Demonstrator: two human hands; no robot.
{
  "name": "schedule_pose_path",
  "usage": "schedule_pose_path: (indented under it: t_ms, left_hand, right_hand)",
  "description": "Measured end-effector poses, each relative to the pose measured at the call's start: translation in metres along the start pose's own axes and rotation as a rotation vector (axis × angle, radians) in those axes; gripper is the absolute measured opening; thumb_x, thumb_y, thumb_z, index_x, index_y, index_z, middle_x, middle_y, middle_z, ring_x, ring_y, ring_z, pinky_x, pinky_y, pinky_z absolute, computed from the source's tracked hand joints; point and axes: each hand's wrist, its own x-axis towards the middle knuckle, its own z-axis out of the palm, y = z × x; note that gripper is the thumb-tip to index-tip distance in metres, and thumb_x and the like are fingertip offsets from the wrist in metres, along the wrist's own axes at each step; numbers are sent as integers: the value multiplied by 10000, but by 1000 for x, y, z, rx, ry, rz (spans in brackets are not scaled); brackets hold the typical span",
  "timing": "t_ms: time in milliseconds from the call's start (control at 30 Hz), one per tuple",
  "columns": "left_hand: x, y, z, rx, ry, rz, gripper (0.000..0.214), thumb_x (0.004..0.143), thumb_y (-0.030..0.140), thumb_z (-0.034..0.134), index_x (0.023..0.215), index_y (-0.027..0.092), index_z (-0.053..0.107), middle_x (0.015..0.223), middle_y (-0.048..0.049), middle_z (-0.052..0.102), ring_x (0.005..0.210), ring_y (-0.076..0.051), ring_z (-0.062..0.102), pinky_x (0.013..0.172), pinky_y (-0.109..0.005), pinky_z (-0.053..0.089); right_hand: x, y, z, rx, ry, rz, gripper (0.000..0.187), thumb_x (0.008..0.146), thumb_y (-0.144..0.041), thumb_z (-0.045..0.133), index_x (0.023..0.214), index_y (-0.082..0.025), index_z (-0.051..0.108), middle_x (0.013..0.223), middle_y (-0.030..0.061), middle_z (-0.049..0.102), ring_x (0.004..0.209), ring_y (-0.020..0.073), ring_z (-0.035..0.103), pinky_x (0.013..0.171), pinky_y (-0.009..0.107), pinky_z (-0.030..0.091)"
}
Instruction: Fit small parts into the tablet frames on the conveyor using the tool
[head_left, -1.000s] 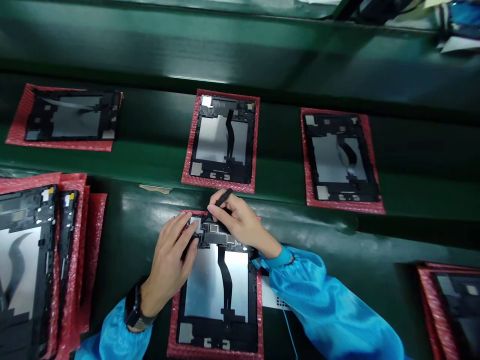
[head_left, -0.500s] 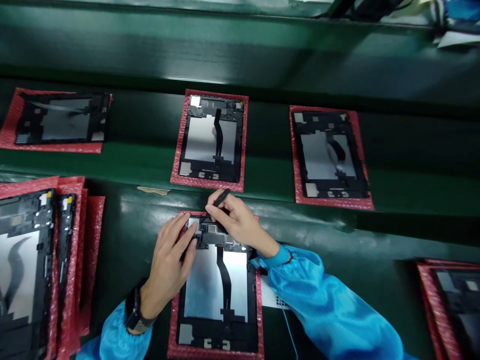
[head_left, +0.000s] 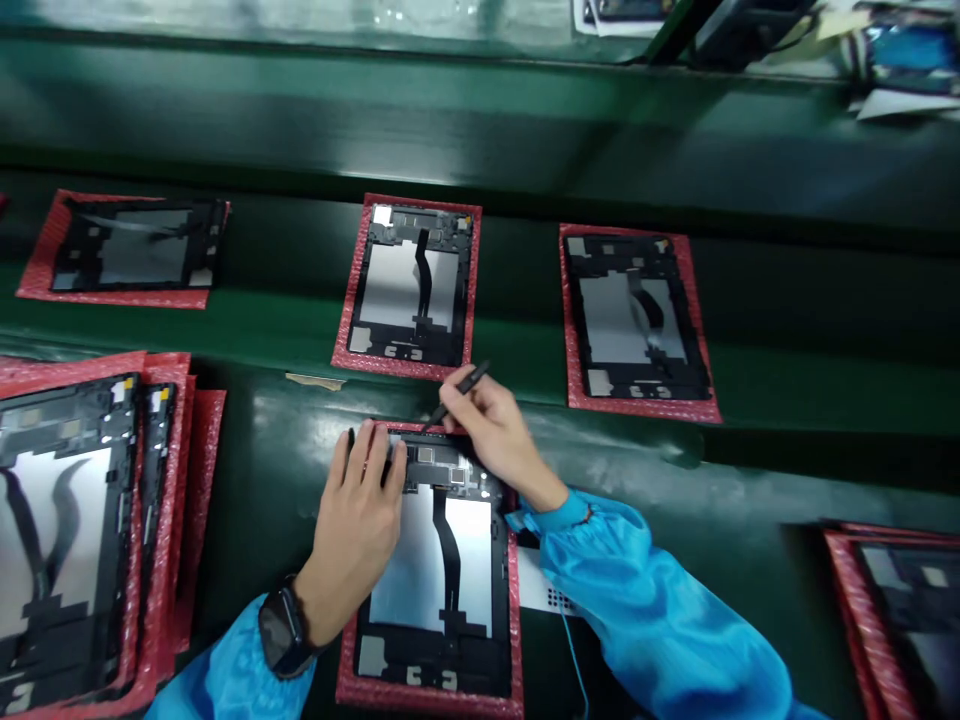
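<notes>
An opened tablet (head_left: 431,570) lies on pink bubble wrap (head_left: 427,700) in front of me, its inside facing up. A black ribbon cable (head_left: 448,550) runs down over its silvery plate. My left hand (head_left: 358,510) lies flat over the tablet's top left corner, fingers stretched out. Above the top edge, my right hand (head_left: 491,430) grips a thin black pen-like tool (head_left: 461,392). The tool slants down to the left, its tip near the tablet's top edge; whether it touches cannot be made out.
Wrapped tablets stand stacked at the left (head_left: 67,560) and right (head_left: 907,620). Behind, on a raised green ledge, lie three more: a left one (head_left: 142,250), a middle one (head_left: 409,285) and a right one (head_left: 634,320). A white perforated piece (head_left: 536,585) sits under my right sleeve.
My left hand has turned flatter over the corner. My right hand has shifted slightly right, and the tool in it now shows more of its length. The view has shifted slightly.
</notes>
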Motion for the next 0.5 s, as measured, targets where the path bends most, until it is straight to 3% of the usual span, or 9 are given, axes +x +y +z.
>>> schedule_pose_path:
  t_ms: [67,133,233,300,400,500]
  left_hand:
    - [9,-6,-12,-73,-13,-14,469,949,102,561,1402,175,655,1561,-179,579,1534,-391,473,1254,-626,412]
    - [22,-19,-27,-182,-55,-91,377,992,144,532,1329,210,689,1513,-142,611,1446,-337,553,1201,-552,477]
    - [47,-34,-45,-233,-131,-213,329,1040,299,566,1339,188,647,1368,-142,662,1299,-300,609,1105,-486,520]
    - [62,-34,-50,-193,-190,-218,408,952,399,730,1266,149,658,1239,-154,689,1221,-328,619,1046,-482,523]
    - [75,-24,-49,-137,-296,-202,503,758,445,920,1088,143,688,1148,-149,692,1174,-334,618,1014,-458,511]
    - [75,-14,-49,-93,-366,-200,416,856,478,837,1057,144,693,1205,-126,680,1205,-293,614,1045,-474,508]
  right_hand:
    - [13,-20,-19,-175,106,36,457,1085,-580,515,789,-235,557,703,1,580,644,183,596,633,312,474]
    - [34,-42,-36,-494,193,136,483,1116,-517,459,761,-220,598,795,64,674,803,236,683,770,343,526]
    - [69,-66,-40,-791,249,402,383,1111,-435,506,1047,-128,725,1183,224,756,1190,354,710,1024,423,521]
    - [85,-76,-27,-810,253,494,489,1025,-480,681,1218,-32,711,1352,325,688,1321,433,658,1083,481,514]
    - [95,-85,7,-791,257,561,690,836,-482,914,1300,-17,702,1433,341,648,1398,465,606,1137,514,507]
    - [95,-95,37,-727,267,586,587,853,-413,918,1274,-51,726,1397,300,682,1375,428,627,1129,543,529]
